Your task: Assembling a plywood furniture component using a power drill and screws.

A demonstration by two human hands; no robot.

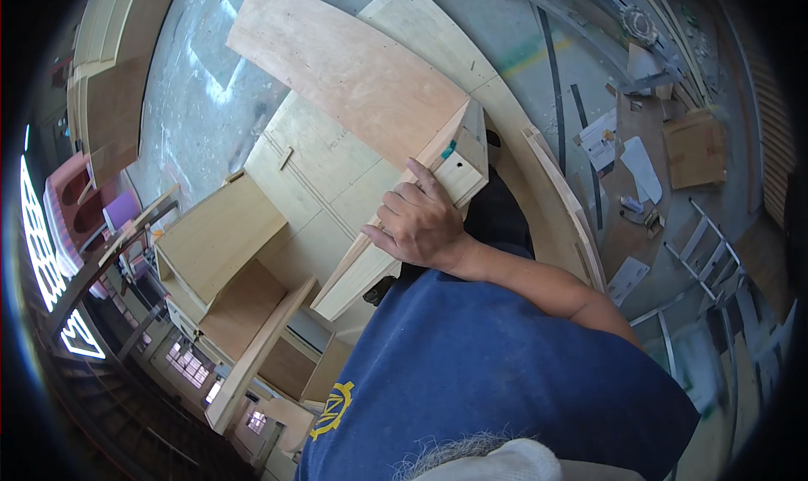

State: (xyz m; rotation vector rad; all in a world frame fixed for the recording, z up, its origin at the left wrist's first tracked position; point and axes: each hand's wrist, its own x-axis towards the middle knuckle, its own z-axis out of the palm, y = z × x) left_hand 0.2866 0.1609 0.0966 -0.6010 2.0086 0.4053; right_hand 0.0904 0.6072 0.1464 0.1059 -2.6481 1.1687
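Steadying, seemingly: right hand (pixel 425 224) atop pale wooden frame (pixel 353 284), by near end of curved plywood panel (pixel 353 69); grip part-curled, clasp unclear. Left hand unseen. Next move likely calls for firm hold.

One hand (pixel 421 224) showed at mid-frame, one cardboard box (pixel 694 150) at right, one reddish plywood panel (pixel 349 64) at upper centre.

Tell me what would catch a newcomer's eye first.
Probably the large pinkish plywood panel, slanting from the top toward the centre. Next, the right hand on a pale wooden piece mid-picture, above the blue shirt. Bright white lights glare at far left.
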